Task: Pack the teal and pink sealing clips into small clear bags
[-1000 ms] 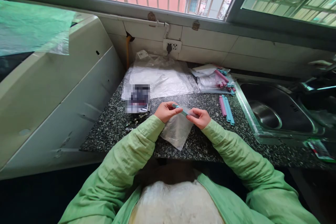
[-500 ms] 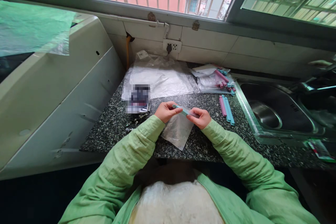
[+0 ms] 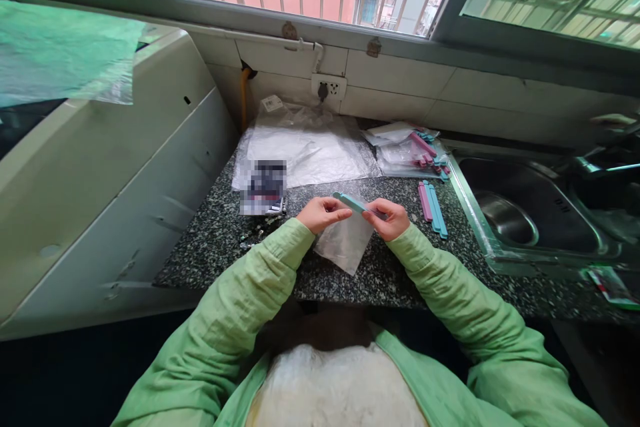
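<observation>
My left hand and my right hand are close together over the speckled granite counter. Between them is a teal plastic stick; my right hand pinches its right end and my left fingertips touch near its left part. A small clear plastic bag hangs below the stick, and my left hand holds its upper edge. Both sleeves are light green.
Loose pink and teal sticks lie right of my hands. Behind them is a pile of bagged sticks and flat clear bags. A steel sink lies to the right, a white appliance to the left.
The teal stick has risen and tilted, its left end now clear above my left fingers. My right hand moved slightly right and up. The bag lifted a little.
</observation>
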A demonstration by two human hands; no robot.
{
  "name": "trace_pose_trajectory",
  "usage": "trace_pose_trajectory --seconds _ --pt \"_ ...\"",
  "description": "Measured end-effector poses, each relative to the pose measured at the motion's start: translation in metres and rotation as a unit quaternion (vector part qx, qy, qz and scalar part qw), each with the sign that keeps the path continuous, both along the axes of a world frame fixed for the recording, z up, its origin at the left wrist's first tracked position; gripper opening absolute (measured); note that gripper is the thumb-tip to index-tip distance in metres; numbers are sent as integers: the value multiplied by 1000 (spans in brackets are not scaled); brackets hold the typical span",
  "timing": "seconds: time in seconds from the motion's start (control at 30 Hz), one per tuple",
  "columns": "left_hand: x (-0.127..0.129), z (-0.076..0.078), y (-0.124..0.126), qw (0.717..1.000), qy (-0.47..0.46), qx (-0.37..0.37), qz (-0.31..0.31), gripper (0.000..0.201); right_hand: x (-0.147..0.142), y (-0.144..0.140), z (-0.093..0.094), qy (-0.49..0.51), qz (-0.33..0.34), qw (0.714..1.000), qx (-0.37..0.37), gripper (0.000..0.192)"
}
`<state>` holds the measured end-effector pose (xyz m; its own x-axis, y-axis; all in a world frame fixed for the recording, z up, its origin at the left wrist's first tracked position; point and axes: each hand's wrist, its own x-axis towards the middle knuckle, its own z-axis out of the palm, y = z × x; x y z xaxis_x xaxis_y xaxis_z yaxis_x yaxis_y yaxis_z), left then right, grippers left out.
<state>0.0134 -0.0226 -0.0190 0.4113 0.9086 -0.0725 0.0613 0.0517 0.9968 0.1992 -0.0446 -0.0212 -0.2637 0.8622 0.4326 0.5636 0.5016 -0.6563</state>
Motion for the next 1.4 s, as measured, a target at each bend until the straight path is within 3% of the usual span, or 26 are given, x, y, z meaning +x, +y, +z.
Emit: trace_pose_trajectory --seconds 0.23,0.6,0.97,1.4 --pt "-1 -3 0 999 13 -33 2 41 11 8 -5 -6 -34 998 56 25" --pt "3 -5 -2 999 -5 -40 10 33 10 5 0 -11 -61 996 58 22" --pt "3 -5 -2 999 43 -29 16 41 12 8 -4 -8 -54 997 54 26" --pt "2 -2 -4 997 71 -35 2 44 21 10 3 8 -122 990 63 28"
